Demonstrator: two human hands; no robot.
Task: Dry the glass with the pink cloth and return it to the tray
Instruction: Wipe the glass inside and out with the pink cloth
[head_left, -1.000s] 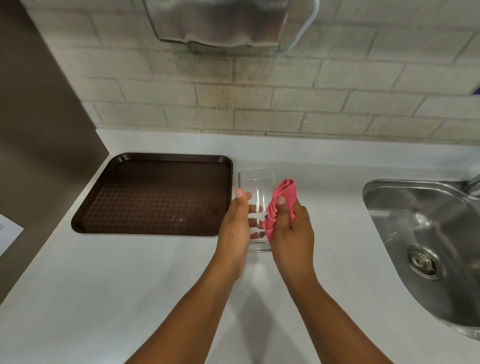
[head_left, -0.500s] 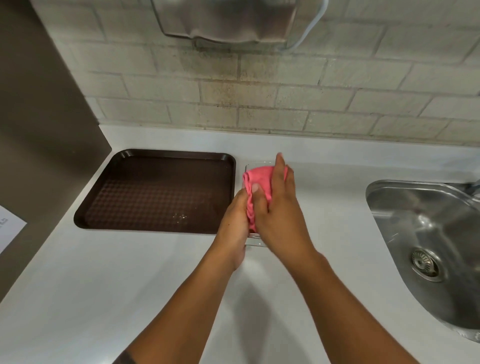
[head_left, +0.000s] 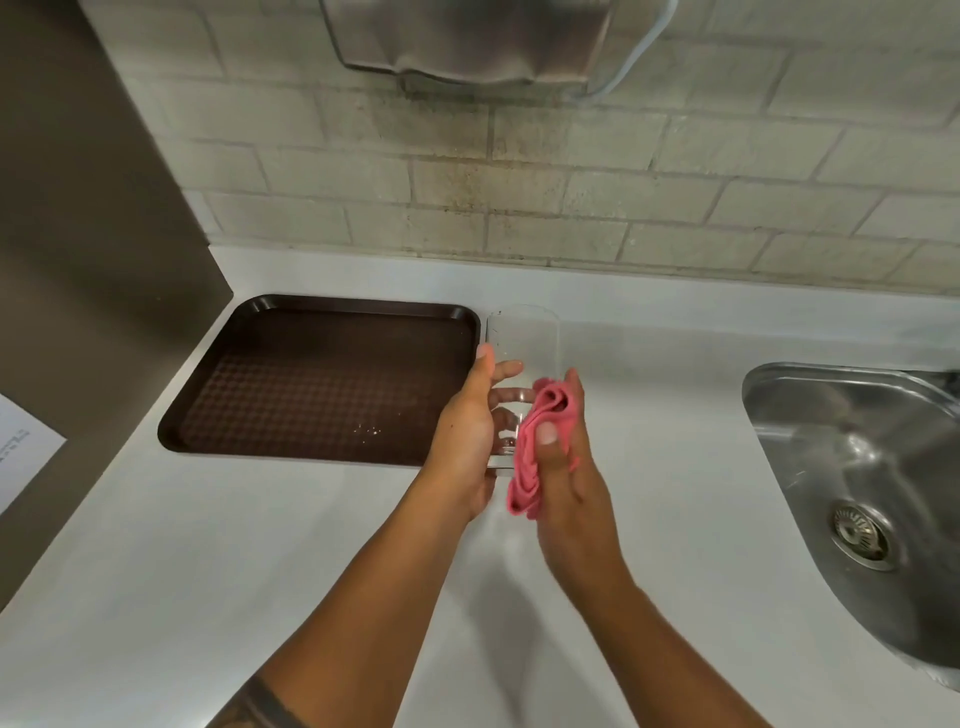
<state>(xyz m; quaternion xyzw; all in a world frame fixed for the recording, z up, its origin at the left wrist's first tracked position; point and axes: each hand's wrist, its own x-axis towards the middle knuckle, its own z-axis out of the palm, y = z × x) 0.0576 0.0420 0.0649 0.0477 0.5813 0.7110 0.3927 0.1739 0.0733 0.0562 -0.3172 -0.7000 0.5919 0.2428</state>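
Clear glass (head_left: 522, 343): we hold it upright just right of the tray, its base at or just above the white table (head_left: 260, 545); we cannot tell whether it rests there.
Left hand (head_left: 467, 441): we wrap it around the lower left wall, thumb pointing up along the near side and fingers curled behind, so the tumbler stays steady while the other side gets rubbed.
Right hand (head_left: 563, 467): we clench it on the pink cloth (head_left: 535, 457), thumb pressing the bunched folds against the lower right wall.
Cloth bunching: we judge the wad gives a thick pad that soaks up water and keeps bare skin off the surface.
Brown tray (head_left: 322, 379): it lies empty to the left, a few droplets or crumbs near its near right corner; keeping it just beside us makes the return short.
Steel sink (head_left: 857, 467): it sits well apart on the right.
Progress: we judge drying is under way, the return not yet done.
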